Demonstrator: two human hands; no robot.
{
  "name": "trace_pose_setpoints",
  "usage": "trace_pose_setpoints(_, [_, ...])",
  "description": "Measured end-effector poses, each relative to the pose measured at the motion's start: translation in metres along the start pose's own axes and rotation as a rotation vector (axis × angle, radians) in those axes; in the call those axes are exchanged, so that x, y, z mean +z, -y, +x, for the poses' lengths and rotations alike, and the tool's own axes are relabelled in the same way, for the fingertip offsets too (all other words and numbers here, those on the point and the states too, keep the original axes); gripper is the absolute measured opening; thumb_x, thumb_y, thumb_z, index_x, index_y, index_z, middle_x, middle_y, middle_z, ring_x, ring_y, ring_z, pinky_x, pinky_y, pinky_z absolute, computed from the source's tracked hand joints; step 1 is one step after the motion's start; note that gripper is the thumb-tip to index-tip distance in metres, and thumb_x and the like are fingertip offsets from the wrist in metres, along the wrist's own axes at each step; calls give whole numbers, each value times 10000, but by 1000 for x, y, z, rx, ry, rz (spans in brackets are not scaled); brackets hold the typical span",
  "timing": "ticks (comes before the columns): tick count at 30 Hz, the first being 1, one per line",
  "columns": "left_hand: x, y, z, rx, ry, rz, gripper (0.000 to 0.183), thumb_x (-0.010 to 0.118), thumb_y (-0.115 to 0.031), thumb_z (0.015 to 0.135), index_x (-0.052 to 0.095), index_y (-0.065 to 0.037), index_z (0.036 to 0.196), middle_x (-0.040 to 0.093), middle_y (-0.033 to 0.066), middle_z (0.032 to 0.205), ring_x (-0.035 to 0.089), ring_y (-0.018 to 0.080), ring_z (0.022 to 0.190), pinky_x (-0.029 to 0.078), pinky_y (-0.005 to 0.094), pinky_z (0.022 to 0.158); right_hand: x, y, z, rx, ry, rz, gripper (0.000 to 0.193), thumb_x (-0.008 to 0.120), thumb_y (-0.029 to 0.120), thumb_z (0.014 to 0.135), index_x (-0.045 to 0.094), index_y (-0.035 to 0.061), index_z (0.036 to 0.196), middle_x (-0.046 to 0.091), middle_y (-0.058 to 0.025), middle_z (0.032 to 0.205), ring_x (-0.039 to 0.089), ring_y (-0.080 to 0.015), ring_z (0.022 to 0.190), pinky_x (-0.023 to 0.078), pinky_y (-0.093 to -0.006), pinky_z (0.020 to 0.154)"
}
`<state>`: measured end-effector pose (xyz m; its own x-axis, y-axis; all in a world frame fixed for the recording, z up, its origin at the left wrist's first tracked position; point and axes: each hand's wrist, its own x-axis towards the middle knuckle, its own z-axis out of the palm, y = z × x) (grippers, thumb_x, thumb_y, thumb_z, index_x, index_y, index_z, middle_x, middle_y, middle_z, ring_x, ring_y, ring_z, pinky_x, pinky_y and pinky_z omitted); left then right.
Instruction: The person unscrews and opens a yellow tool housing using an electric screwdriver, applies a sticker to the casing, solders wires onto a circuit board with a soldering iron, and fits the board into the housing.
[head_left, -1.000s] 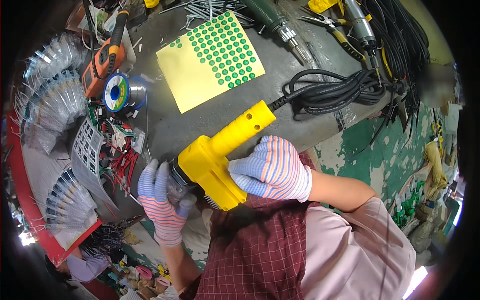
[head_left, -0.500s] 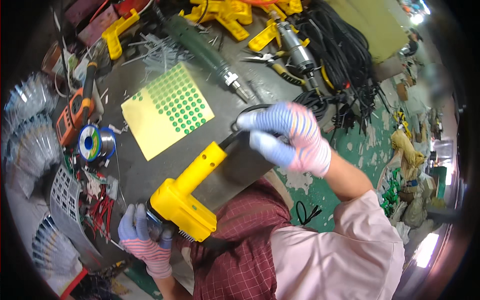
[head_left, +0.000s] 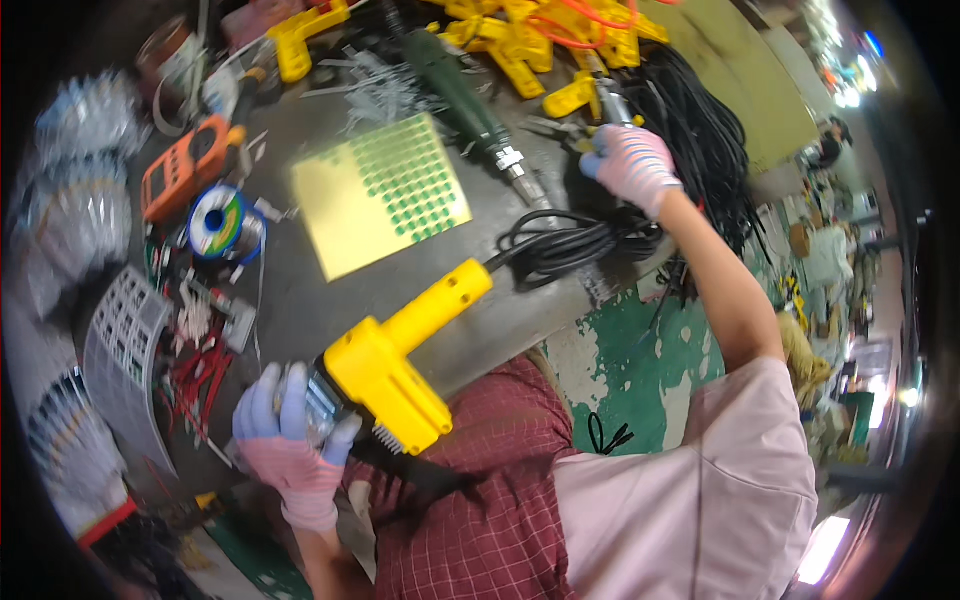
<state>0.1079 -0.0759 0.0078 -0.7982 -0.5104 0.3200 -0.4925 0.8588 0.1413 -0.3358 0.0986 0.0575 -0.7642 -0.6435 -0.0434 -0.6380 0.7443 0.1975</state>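
A yellow pistol-shaped power tool [head_left: 395, 375] lies tilted across the table's near edge, its handle pointing up and right. My left hand [head_left: 290, 435] wraps the tool's clear and dark front end. From the handle's tip a black cord runs into a coil [head_left: 565, 245] on the table. Farther right, my right hand [head_left: 640, 170] closes around the lower part of a silver power screwdriver [head_left: 614, 106]; the fingertips are partly hidden. Pliers [head_left: 555, 130] lie just left of that hand. A dark green power screwdriver [head_left: 455, 95] rests nearby.
A yellow sheet with green dots [head_left: 335, 215] lies mid-table. Toward the left are a solder spool [head_left: 225, 225], an orange meter [head_left: 185, 168], red wires [head_left: 200, 380] and bagged parts [head_left: 75, 215]. Yellow housings [head_left: 510, 50] and black cables [head_left: 690, 110] fill the far side.
My right hand has moved away from the cord near the yellow tool's handle, up to the silver screwdriver. The cord coil shows beside the handle. My left hand still holds the tool's front.
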Motion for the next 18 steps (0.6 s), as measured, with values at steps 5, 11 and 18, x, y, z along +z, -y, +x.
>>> trace_pose_setpoints(5, [0, 6, 0, 29, -32, -68, 736, 603, -665, 808, 590, -122, 1305, 550, 140, 1292, 519, 361, 1131, 395, 484, 969, -25, -44, -11, -156, -168, 1265, 222, 558, 219, 956, 689, 41, 986, 612, -7, 911, 567, -98, 847, 435, -233, 779])
trace_pose_setpoints(11, [-14, 17, -4, 7, 31, -120, 729, 675, -590, 773, 570, -168, 1358, 549, 128, 1304, 506, 352, 1169, 380, 479, 1004, -79, 18, -77, -477, 141, 2051, 439, 526, 414, 974, 607, 90, 1258, 415, -230, 1504, 438, -386, 1370, 309, -600, 1136])
trace_pose_setpoints(18, [-1, 25, -12, 51, -4, -209, 721, 736, -489, 726, 570, -220, 1374, 541, 128, 1326, 504, 340, 1182, 385, 477, 1022, -50, 97, -168, -97, 1003, 2324, 780, 703, 502, 857, 408, 150, 1488, 559, -253, 1315, 589, -298, 1013, 499, -350, 691])
